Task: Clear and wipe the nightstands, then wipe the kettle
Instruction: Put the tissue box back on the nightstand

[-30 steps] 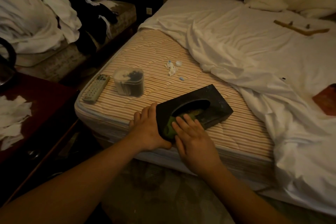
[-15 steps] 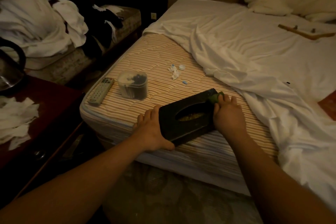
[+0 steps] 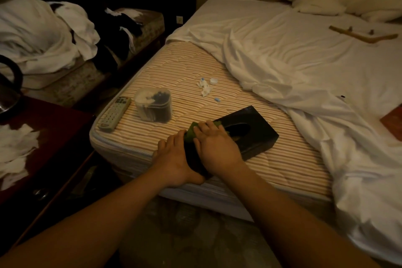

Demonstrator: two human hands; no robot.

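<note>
Nowhere legible writing (remote blurred).

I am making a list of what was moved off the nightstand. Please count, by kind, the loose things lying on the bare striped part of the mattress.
Black tissue box: 1
Remote control: 1
Clear plastic container: 1
Crumpled white wrapper: 1
White bottle cap: 1
Small blue piece: 1
Green cloth, pressed on the box by the right hand: 1
Total: 7
</note>
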